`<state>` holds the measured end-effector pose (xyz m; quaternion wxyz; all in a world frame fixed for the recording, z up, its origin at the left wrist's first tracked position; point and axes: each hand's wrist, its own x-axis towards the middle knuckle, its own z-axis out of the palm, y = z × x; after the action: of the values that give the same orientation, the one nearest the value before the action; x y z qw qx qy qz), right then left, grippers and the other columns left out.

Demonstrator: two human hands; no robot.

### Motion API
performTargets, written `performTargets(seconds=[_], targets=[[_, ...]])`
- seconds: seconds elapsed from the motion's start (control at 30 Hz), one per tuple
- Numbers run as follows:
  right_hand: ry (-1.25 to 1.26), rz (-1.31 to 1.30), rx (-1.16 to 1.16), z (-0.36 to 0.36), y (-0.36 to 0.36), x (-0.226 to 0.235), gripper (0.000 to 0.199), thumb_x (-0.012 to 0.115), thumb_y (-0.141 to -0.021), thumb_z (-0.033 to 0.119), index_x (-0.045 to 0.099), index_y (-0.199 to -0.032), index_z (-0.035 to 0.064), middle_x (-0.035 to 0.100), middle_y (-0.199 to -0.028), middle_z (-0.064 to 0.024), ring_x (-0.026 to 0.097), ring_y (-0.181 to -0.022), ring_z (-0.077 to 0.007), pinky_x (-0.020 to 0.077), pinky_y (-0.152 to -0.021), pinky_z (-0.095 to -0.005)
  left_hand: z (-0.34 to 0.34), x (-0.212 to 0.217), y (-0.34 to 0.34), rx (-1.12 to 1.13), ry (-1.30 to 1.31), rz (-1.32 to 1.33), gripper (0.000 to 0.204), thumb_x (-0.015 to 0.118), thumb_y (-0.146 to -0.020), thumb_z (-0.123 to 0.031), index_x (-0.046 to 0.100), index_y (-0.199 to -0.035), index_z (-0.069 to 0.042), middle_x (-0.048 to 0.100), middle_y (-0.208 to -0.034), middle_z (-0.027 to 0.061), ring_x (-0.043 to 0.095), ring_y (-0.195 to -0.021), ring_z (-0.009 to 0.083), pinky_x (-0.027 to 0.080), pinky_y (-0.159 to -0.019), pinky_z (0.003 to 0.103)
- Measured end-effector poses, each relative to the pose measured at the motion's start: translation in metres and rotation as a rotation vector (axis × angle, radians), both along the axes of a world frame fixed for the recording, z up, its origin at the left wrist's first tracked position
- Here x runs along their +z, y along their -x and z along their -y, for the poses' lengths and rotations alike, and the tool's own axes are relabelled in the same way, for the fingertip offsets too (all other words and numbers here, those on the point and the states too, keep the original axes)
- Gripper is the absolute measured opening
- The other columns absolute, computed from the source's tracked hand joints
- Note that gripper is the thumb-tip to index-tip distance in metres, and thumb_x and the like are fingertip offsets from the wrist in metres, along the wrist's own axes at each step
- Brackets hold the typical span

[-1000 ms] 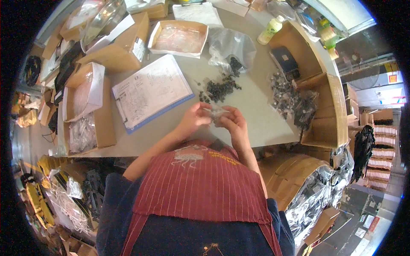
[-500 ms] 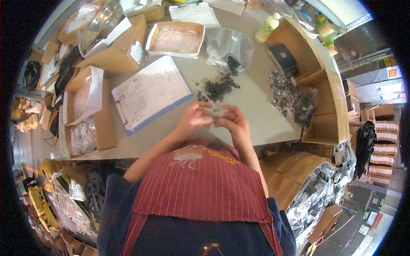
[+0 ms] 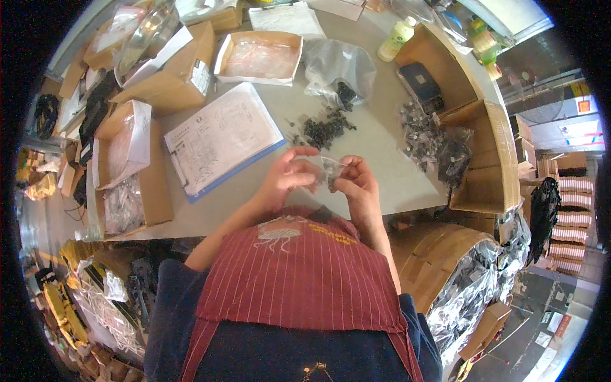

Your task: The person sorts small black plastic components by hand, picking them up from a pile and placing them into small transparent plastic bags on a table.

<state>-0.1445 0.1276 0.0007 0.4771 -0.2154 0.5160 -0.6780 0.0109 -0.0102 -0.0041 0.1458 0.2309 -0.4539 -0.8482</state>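
Close to the table's front edge, my right hand point(image 3: 360, 184) pinches a small clear zip bag point(image 3: 331, 169) between thumb and fingers. Something dark and small shows inside the bag, too blurred to name. My left hand point(image 3: 291, 176) is at the bag's left side with its fingers curved and apart, and nothing shows gripped in it. Just beyond both hands lies a loose pile of small black parts point(image 3: 324, 131). Behind the pile, a large clear plastic bag point(image 3: 340, 67) lies with its mouth toward me and more black parts at it.
Left of my hands is a blue clipboard with printed sheets point(image 3: 223, 137). Shallow white boxes point(image 3: 296, 39) and cardboard boxes line the left and back. On the right, filled small bags point(image 3: 423, 140) lie beside an open carton point(image 3: 493, 165). A yellow-green bottle point(image 3: 397, 39) stands behind.
My hands have moved slightly apart. The left fingers have spread away from the bag, while the right hand keeps it and has shifted a little right, leaving more of the bag visible.
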Motion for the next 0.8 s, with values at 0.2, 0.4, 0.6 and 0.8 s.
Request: performTargets(seconds=[0.2,0.4,0.6,0.8], targets=[[0.021,-0.049,0.025,0.002,-0.007,0.014,0.044,0.063,-0.084,-0.008,0.051,-0.125,0.0022,0.064,-0.102,-0.0085,0.063,-0.088,-0.0168,0.0515,-0.08,-0.03,0.0,0.005,-0.002,0.024,0.036,-0.02,0.057,0.065,-0.082,-0.01,0.049,-0.136,-0.002,0.065,-0.1,0.0106,0.064,-0.089,0.0205,0.053,-0.078,0.036],[-0.019,-0.109,0.05,0.002,-0.008,0.009,0.044,0.064,-0.086,-0.006,0.051,-0.127,0.0032,0.063,-0.099,-0.0056,0.061,-0.089,-0.0137,0.0507,-0.079,-0.0285,0.002,0.0,-0.003,0.008,0.055,-0.076,0.052,0.067,-0.086,-0.002,0.048,-0.134,0.0,0.068,-0.101,0.0105,0.065,-0.091,0.0204,0.054,-0.08,0.035],[-0.059,-0.235,0.046,0.005,-0.015,0.012,0.042,0.065,-0.087,-0.004,0.052,-0.126,0.0036,0.06,-0.094,-0.001,0.058,-0.084,-0.0111,0.0486,-0.075,-0.0266,0.0,-0.005,-0.001,0.001,0.119,-0.041,0.052,0.07,-0.086,-0.006,0.05,-0.134,-0.002,0.06,-0.093,0.0046,0.06,-0.087,0.0154,0.051,-0.079,0.031],[-0.166,-0.208,0.197,0.011,0.008,-0.024,0.028,0.066,-0.09,0.003,0.058,-0.117,0.0012,0.065,-0.088,-0.0039,0.06,-0.078,-0.0115,0.0496,-0.071,-0.0272,0.01,-0.041,0.007,-0.116,0.377,0.053,0.045,0.068,-0.086,-0.004,0.055,-0.129,-0.001,0.062,-0.094,0.0031,0.059,-0.086,0.0136,0.049,-0.078,0.03]])
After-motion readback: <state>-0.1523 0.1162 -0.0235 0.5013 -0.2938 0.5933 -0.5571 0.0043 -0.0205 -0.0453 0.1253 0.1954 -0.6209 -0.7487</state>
